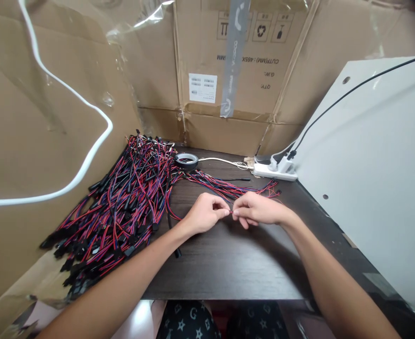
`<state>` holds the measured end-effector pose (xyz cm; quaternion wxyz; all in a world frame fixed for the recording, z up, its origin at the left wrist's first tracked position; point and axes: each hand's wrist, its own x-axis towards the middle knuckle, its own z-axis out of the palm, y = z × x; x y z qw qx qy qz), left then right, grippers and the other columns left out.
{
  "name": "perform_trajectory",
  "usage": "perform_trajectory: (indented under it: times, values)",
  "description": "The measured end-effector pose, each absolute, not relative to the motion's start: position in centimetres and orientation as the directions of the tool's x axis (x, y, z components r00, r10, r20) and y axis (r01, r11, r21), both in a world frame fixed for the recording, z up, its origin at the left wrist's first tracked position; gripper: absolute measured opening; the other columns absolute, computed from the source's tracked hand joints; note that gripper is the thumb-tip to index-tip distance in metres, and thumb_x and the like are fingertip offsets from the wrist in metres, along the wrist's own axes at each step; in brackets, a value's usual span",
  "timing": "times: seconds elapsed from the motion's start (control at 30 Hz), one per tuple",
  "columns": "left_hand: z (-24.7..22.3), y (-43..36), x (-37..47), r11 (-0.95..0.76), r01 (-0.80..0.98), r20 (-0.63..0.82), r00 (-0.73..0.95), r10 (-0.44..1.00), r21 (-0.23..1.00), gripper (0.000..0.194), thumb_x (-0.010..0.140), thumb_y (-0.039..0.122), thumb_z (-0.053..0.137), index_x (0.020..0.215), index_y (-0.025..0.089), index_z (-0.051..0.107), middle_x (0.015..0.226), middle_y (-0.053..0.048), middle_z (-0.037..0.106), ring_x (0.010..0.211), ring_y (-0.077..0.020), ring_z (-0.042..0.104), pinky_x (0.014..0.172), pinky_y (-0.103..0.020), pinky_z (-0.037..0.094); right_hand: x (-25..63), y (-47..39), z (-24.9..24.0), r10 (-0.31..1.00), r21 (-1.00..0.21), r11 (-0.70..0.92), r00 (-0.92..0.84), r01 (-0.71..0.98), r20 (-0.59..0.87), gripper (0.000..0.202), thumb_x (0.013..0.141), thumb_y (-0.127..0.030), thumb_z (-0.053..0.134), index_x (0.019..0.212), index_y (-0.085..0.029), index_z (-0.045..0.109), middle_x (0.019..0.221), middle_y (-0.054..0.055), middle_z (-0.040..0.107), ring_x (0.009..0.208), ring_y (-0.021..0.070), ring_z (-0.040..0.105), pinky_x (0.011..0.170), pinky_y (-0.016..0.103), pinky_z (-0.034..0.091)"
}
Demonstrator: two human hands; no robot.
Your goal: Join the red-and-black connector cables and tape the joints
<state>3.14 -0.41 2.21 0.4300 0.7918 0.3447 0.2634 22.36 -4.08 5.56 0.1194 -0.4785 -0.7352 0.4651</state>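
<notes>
Over the dark table, my left hand (206, 213) and my right hand (256, 209) meet fingertip to fingertip. Both are closed in a pinch on a thin red wire (231, 212), of which only a short bit shows between them. Its ends are hidden by the fingers. Just behind the hands lies a loose bundle of red, blue and black wires (225, 187). To the left, a large heap of wire harnesses (133, 183) with black connectors and sleeves spreads toward the table's front.
A roll of black tape (187, 161) lies behind the wires. The white power strip (275, 172) has plugs and a black cable in it. Cardboard walls (158, 70) stand behind and left, and a white panel (373, 155) on the right. A white cable (87, 165) hangs at left.
</notes>
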Motion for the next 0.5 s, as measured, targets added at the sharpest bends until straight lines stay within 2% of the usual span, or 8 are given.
perform_trajectory:
  times: [0.1,0.17,0.27,0.4,0.5]
  values:
    - [2.9,-0.51,3.13,-0.31,0.28,0.09,0.593,0.8,0.909,0.012,0.07,0.021,0.063,0.071,0.011,0.069,0.063,-0.001,0.062,0.058,-0.0097,0.05,0.057,-0.021,0.038,22.65,-4.02,5.82,0.818,-0.779,0.167,-0.526,0.604,-0.232,0.029,0.089,-0.032,0.044,0.072,-0.013,0.059,0.049,-0.001,0.055,0.042,0.0087,0.042,0.046,0.021,0.035]
    - [3.23,-0.51,3.08,-0.261,0.264,0.065,0.576,0.815,0.929,0.012,0.068,0.021,0.064,0.07,0.01,0.068,0.063,-0.001,0.061,0.058,-0.0095,0.05,0.057,-0.021,0.038,22.69,-3.88,5.8,0.842,-0.757,0.265,-0.526,0.597,-0.12,0.029,0.088,-0.032,0.047,0.071,-0.013,0.062,0.05,-0.002,0.052,0.047,0.0089,0.043,0.05,0.021,0.035]
    - [3.27,-0.43,3.02,-0.212,0.266,0.024,0.57,0.821,0.94,0.011,0.067,0.021,0.065,0.069,0.01,0.067,0.061,0.0,0.06,0.056,-0.0092,0.049,0.055,-0.021,0.037,22.57,-3.68,5.52,0.856,-0.677,0.404,-0.515,0.615,0.042,0.025,0.085,-0.028,0.052,0.072,-0.012,0.067,0.059,0.0,0.056,0.055,0.0092,0.044,0.055,0.021,0.034]
    - [2.92,-0.39,2.99,-0.238,0.306,0.007,0.599,0.801,0.922,0.011,0.069,0.021,0.061,0.07,0.011,0.066,0.057,0.0,0.059,0.054,-0.0096,0.05,0.054,-0.021,0.038,22.49,-3.58,5.08,0.825,-0.525,0.531,-0.548,0.665,0.139,0.025,0.086,-0.025,0.052,0.074,-0.012,0.07,0.058,-0.001,0.056,0.055,0.0087,0.041,0.058,0.022,0.032]
    - [2.7,-0.5,2.98,-0.29,0.309,0.043,0.614,0.788,0.906,0.012,0.074,0.022,0.057,0.073,0.012,0.063,0.062,-0.002,0.064,0.054,-0.0095,0.053,0.053,-0.02,0.04,22.64,-3.53,4.94,0.81,-0.473,0.57,-0.555,0.672,0.188,0.026,0.088,-0.025,0.051,0.078,-0.013,0.072,0.059,0.0,0.058,0.054,0.0082,0.042,0.058,0.022,0.031]
